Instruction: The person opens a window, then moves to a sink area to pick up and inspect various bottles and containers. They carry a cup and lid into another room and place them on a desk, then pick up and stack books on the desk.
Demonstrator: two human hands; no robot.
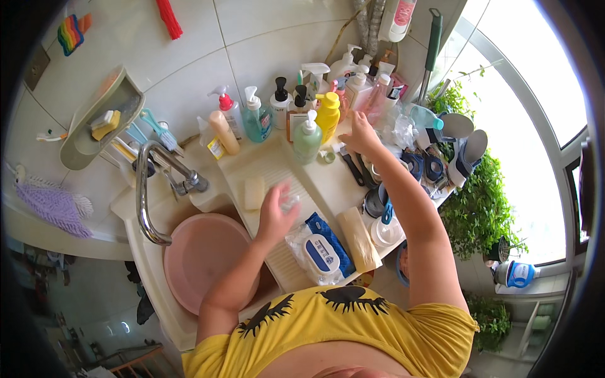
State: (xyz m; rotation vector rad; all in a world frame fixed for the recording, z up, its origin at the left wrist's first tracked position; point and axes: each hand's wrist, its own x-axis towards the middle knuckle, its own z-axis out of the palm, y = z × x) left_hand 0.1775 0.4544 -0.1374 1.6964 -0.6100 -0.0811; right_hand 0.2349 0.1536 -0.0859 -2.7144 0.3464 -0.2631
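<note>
My left hand [276,212] is over the ribbed washboard [272,172] of the sink, blurred, with a small clear thing [290,203] between thumb and fingers; whether it is gripped I cannot tell. Beside it a pale soap bar [254,193] lies on the ribs. My right hand [361,134] reaches among the bottles, just right of a yellow pump bottle [328,115] and below a pink clear bottle [378,97]; its grip is unclear. A green pump bottle [307,139] stands left of it. A wipes pack [321,253] lies nearer to me.
A pink basin [208,260] sits in the sink under the curved faucet [144,189]. More pump bottles line the tiled wall. Shoes [465,156], black-handled tools [352,167], a dark cup [375,201] and a rolled beige bag [359,241] crowd the right side.
</note>
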